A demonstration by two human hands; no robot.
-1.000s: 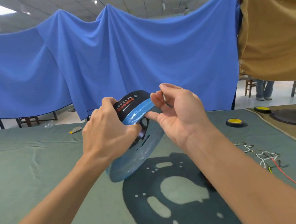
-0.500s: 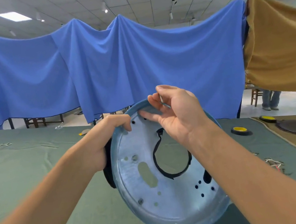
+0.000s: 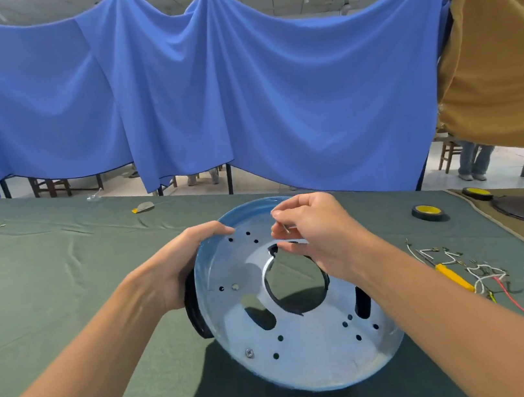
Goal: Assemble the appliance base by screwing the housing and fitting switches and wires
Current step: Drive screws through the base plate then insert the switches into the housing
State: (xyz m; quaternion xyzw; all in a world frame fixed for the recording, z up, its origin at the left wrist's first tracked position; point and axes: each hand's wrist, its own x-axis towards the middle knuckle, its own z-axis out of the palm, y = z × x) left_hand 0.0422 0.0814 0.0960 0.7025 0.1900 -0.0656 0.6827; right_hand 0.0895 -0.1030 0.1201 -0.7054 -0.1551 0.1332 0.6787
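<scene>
Presently the housing (image 3: 309,344), a round metal pan with a bluish film and a large central opening, is held tilted over the green-covered desk (image 3: 45,281), inner face toward the camera; whether its lower edge rests on the desk cannot be determined. The left hand (image 3: 176,272) holds the housing at its upper left rim, with the grip closed, fingers curled over the edge and palm against a black plastic part (image 3: 194,310) behind the pan. The right hand (image 3: 321,240) is over the upper inner face, just above the central opening. Its grip is a narrow pinch, thumb and forefinger holding a small screw (image 3: 284,228) near a cluster of three holes by the top rim; contact between screw and metal cannot be confirmed. One seated screw head (image 3: 249,353) shows near the lower left rim. On the desk to the right, well apart from the housing, lie a yellow-handled tool (image 3: 454,276), a tangle of wires (image 3: 483,277) and, farther back, a tape roll (image 3: 427,211). A blue cloth (image 3: 206,104) hangs behind the desk.
</scene>
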